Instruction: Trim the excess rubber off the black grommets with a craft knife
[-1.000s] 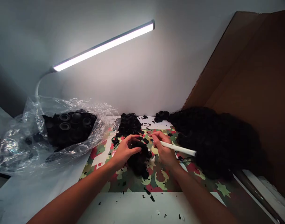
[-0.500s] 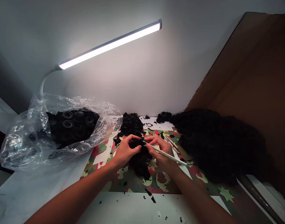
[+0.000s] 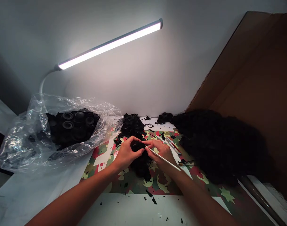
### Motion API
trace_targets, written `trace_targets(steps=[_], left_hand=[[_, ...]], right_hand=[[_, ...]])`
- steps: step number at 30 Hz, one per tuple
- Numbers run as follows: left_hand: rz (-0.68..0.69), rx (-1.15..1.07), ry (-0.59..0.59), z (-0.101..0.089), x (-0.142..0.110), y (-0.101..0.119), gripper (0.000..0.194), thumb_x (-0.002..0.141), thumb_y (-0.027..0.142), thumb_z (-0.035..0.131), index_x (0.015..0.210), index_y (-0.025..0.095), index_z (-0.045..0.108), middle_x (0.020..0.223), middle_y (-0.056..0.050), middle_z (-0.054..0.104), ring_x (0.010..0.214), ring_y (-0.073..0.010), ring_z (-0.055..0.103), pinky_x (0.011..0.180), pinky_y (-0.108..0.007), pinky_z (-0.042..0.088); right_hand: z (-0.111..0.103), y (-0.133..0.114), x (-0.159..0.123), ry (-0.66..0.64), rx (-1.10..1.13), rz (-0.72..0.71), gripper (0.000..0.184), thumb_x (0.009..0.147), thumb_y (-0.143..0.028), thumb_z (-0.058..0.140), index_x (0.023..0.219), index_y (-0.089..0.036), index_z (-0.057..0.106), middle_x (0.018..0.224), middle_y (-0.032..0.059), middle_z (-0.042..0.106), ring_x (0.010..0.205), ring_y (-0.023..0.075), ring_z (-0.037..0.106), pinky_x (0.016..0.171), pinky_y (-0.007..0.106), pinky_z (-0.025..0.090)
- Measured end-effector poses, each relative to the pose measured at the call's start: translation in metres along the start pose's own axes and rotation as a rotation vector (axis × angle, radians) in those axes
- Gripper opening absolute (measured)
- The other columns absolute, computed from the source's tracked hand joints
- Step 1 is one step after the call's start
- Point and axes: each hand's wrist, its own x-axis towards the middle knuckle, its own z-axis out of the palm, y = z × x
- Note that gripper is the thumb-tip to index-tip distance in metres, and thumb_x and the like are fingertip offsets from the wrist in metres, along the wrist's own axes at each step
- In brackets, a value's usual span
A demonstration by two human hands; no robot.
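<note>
My left hand (image 3: 126,153) is closed around a small black rubber part (image 3: 136,145), held just above a dark pile of similar pieces (image 3: 140,164) on the camouflage-patterned mat (image 3: 157,182). My right hand (image 3: 161,152) grips a thin white stick-like tool (image 3: 162,158) like a pen. Its tip touches the black part between my two hands.
A clear plastic bag (image 3: 56,131) holding black round parts lies at the left. A large heap of black pieces (image 3: 218,144) fills the right, against a brown cardboard wall (image 3: 256,75). A lit bar lamp (image 3: 110,44) hangs overhead. Red-handled tool (image 3: 173,145) lies behind my right hand.
My right hand swung the white tool from pointing out to the right to bring its tip against the black part. Both hands have drawn together.
</note>
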Motion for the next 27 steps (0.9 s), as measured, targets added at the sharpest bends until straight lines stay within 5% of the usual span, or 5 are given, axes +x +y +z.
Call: trace_targets(steps=[7, 12, 16, 21, 27], left_hand=[[0.116, 0.001, 0.053, 0.002, -0.003, -0.003, 0.014, 0.076, 0.019, 0.068, 0.088, 0.019, 0.063, 0.095, -0.005, 0.072, 0.091, -0.0209, 0.067, 0.086, -0.034, 0.051], [0.152, -0.144, -0.014, 0.002, -0.008, 0.008, 0.012, 0.077, 0.017, 0.068, 0.082, 0.019, 0.057, 0.104, -0.007, 0.072, 0.095, -0.0207, 0.067, 0.085, -0.032, 0.051], [0.042, -0.328, -0.086, 0.002, -0.006, 0.007, 0.017, 0.079, 0.023, 0.070, 0.092, 0.019, 0.058, 0.108, -0.008, 0.071, 0.099, -0.0219, 0.067, 0.085, -0.032, 0.052], [-0.123, -0.551, -0.119, 0.001, 0.001, -0.008, 0.036, 0.080, 0.029, 0.071, 0.114, 0.022, 0.061, 0.111, -0.008, 0.071, 0.103, -0.0235, 0.066, 0.088, -0.034, 0.052], [-0.205, -0.606, -0.039, 0.004, 0.004, -0.011, 0.034, 0.069, 0.034, 0.081, 0.095, 0.019, 0.065, 0.098, -0.005, 0.072, 0.092, -0.0217, 0.067, 0.081, -0.031, 0.052]], right_hand=[[0.009, -0.005, -0.004, 0.073, -0.106, -0.024, 0.018, 0.098, -0.026, 0.048, 0.104, -0.025, 0.065, 0.095, 0.0040, 0.073, 0.093, 0.0232, 0.064, 0.089, 0.037, 0.044], [-0.001, 0.025, 0.005, 0.110, -0.137, 0.231, 0.014, 0.090, -0.023, 0.050, 0.083, -0.021, 0.061, 0.081, 0.0025, 0.069, 0.074, 0.0196, 0.061, 0.071, 0.031, 0.041], [-0.013, 0.042, 0.009, 0.118, -0.090, 0.305, 0.020, 0.080, -0.022, 0.057, 0.061, -0.022, 0.050, 0.061, -0.0027, 0.063, 0.058, 0.0158, 0.055, 0.058, 0.027, 0.036], [-0.015, 0.023, 0.010, 0.145, -0.017, 0.300, 0.021, 0.081, -0.024, 0.057, 0.062, -0.022, 0.048, 0.083, 0.0022, 0.072, 0.080, 0.0203, 0.064, 0.068, 0.030, 0.043], [-0.009, 0.004, 0.005, 0.180, 0.325, 0.247, 0.021, 0.090, -0.033, 0.055, 0.072, -0.023, 0.054, 0.097, 0.0049, 0.072, 0.092, 0.0222, 0.064, 0.085, 0.038, 0.047]])
